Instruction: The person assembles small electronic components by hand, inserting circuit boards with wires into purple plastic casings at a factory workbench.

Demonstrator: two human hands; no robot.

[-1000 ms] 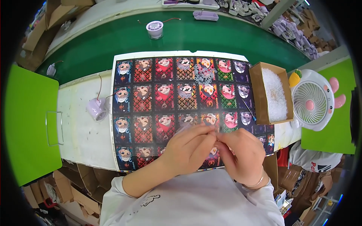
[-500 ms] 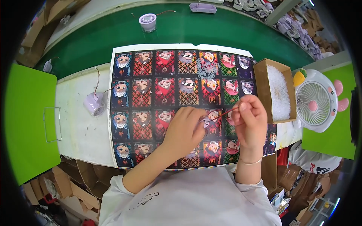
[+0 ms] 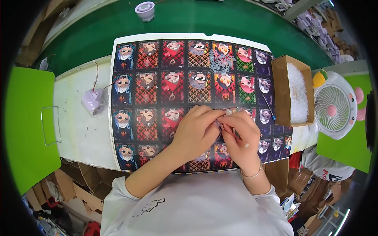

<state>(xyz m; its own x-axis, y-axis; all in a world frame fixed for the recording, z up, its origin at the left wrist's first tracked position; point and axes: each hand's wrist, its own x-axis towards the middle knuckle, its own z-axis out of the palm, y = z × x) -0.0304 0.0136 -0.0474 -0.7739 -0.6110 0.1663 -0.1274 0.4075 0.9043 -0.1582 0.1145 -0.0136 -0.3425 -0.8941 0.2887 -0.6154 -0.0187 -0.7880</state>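
Observation:
Both hands meet over the printed sheet of cartoon cards (image 3: pixel 147 80). My left hand (image 3: pixel 197 128) is closed, its thumb and fingertips pinching a small pale lilac part (image 3: pixel 227 112) that mostly hides behind the fingers. Against the same part, my right hand (image 3: pixel 242 135) has its fingertips pressed together. A short stretch of red wire (image 3: pixel 232 107) shows just above the fingertips. Beyond the hands, a pile of small translucent rings or tubes (image 3: pixel 221 61) lies on the sheet. To the right of my right hand rests a thin rod with a blue end (image 3: pixel 272 114).
A cardboard box (image 3: pixel 281 92) of clear small pieces stands at right, beside a white fan (image 3: pixel 332 104). At left lies a lilac cup-shaped housing (image 3: pixel 93 102) with wires. Another lilac housing (image 3: pixel 145 11) sits on the green belt (image 3: pixel 177 25). Green panels (image 3: pixel 29 126) flank the table.
My right hand has come left and down to the part at my left fingertips. The stretched red wire now shows only briefly. The rod is uncovered, and the belt's housing sits farther left in view.

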